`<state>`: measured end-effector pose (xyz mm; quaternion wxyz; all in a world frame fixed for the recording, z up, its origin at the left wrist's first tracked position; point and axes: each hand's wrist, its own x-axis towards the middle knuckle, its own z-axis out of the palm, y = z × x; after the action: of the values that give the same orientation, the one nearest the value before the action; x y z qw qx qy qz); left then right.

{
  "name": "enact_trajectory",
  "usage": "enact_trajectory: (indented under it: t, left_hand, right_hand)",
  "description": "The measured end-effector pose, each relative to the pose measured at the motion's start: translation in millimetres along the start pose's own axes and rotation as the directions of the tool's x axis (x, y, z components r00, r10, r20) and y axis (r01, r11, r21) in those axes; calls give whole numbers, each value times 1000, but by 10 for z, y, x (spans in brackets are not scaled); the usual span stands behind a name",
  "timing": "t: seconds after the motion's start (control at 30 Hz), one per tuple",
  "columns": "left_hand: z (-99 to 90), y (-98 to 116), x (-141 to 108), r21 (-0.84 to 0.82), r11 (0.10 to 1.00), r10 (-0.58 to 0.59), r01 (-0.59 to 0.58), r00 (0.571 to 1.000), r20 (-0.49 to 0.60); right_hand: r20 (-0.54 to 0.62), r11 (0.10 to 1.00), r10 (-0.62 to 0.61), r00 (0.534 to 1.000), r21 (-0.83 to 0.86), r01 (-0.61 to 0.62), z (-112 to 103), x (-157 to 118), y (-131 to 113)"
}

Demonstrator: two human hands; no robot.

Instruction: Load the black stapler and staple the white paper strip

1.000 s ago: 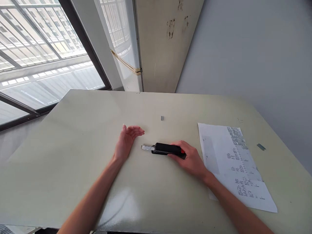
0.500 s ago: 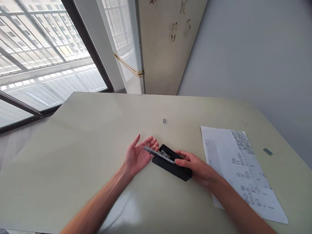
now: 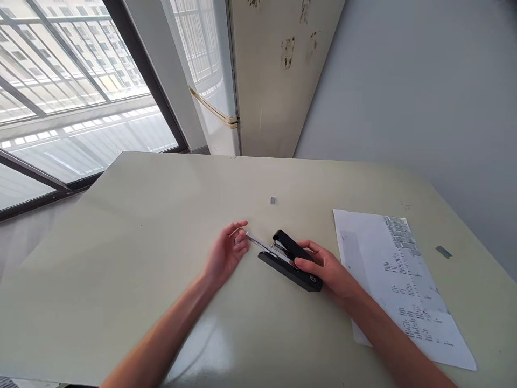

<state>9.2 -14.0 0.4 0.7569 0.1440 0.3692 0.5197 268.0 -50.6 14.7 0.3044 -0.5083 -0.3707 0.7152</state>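
Observation:
A black stapler (image 3: 293, 273) is gripped at its rear end by my right hand (image 3: 327, 268), thumb on the near side and fingers over the far side. Its top arm is raised, and a silver staple tray (image 3: 260, 242) sticks out of the front toward the left. My left hand (image 3: 226, 253) is turned palm up just beyond the tray's tip, its fingers curled in. Between those fingers shows a small grey strip of staples (image 3: 236, 241), partly hidden.
One short staple strip (image 3: 272, 200) lies on the pale table (image 3: 121, 258) beyond the stapler, and another strip (image 3: 444, 251) at the far right. A printed paper sheet (image 3: 367, 258) lies under my right forearm. A refrigerator (image 3: 274, 108) stands behind the table.
My left hand has gone from open, fingers spread under the tray's tip, to curled around a small staple strip. The stapler has tilted and shifted slightly to the right.

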Motion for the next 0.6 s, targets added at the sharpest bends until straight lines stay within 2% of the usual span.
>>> enact_trajectory:
  t: [0.07,0.13,0.23,0.37,0.5,0.53,0.6]
  left_hand:
    - [3,-21,-33,230,968,104,-97,994,-16]
    - [26,-54,-85,446,874,216,-192,976,-3]
    - [76,-100,-163,608,735,331,-299,941,63]
    - [121,-147,-222,659,663,315,-356,931,186]
    - [143,-186,-250,759,517,239,-397,918,318]
    - [146,-188,-251,768,502,233,-398,917,323]
    - [142,-177,-238,750,545,235,-375,927,292]
  right_hand:
    - [-55,999,-37,998,-32,35,5,0,12]
    - [-103,997,-61,993,-60,55,17,2,29]
    - [-141,994,-72,987,-96,59,43,5,49]
    - [-154,989,-112,982,-110,96,71,13,62]
    - [-138,982,-159,978,-126,142,83,25,77]
    - [-145,980,-169,975,-133,150,85,26,83]
    - [-169,973,-194,966,-156,168,89,25,95]
